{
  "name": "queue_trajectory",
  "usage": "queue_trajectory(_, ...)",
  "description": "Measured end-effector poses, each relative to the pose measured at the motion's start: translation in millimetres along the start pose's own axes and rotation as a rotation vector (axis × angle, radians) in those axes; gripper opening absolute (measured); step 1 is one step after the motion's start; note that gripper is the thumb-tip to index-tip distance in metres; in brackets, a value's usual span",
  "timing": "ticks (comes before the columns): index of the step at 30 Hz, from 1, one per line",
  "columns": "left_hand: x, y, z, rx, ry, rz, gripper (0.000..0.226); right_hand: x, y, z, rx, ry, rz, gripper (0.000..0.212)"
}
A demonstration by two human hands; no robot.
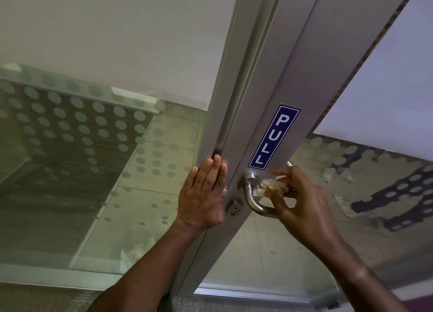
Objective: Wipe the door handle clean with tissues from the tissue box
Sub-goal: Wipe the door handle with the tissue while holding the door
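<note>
Presently the right hand (pixel 302 204) is closed around a crumpled white tissue (pixel 269 186), its fingers pinching the wad and pressing it against the door handle (pixel 251 200). The thumb and forefinger reach up over the tissue, and the remaining fingers curl beneath it, wrapping the lever part of the handle so that this stretch is hidden from view. Only the curved neck of the brushed-metal handle and its round base on the door frame (pixel 276 96) are visible, just left of the tissue.

The left hand (pixel 202 194) holds nothing. It lies flat, fingers extended and pressed together, palm against the left edge of the door frame, just beside the handle's base. Its fingertips reach up along the seam where the frame meets the neighbouring post.

A keyhole (pixel 233 209) sits on the frame immediately below the handle's base, between the two hands. A blue sticker (pixel 273 137) reading PULL in white letters is fixed to the frame directly above the handle, running lengthwise along it.

The frame is silver-grey metal and crosses the view on a slant, from the lower middle to the upper right. Glass panels (pixel 82 147) patterned with frosted dots adjoin it on both sides; the upper portions of the panels are fully frosted. Both forearms enter from the bottom edge of the view. The tissue box is not visible.
</note>
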State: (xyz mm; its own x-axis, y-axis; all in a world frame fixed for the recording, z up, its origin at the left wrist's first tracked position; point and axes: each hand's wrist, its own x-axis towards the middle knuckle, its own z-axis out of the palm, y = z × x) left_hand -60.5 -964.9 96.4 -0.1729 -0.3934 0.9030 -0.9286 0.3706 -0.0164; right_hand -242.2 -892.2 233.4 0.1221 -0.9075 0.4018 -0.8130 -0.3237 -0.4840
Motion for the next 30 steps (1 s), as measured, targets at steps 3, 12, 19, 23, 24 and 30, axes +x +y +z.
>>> queue_trajectory(3, 0, -1, 0, -0.003, 0.004, 0.001, 0.091, 2, 2, 5, -0.102, 0.030, -0.114, 0.029)
queue_trajectory(12, 1, 0, 1, -0.003, 0.025, 0.001, 0.086, 5, 2, -1, -0.025, -0.080, -0.036, 0.040)
queue_trajectory(19, 0, 0, 2, -0.001, 0.023, 0.001, 0.089, 4, 7, 14, -0.013, -0.020, 0.017, 0.025)
queue_trajectory(23, 0, 0, 1, -0.009, 0.022, -0.001, 0.088, 4, 9, 21, -0.065, 0.030, -0.040, 0.024)
queue_trajectory(24, 0, 0, 1, -0.008, 0.020, -0.001, 0.088, 4, 7, 23, -0.048, 0.068, -0.072, 0.019)
queue_trajectory(30, 0, -1, 1, 0.011, 0.012, 0.005, 0.088, 10, 9, 33, -0.104, 0.102, -0.115, 0.012)
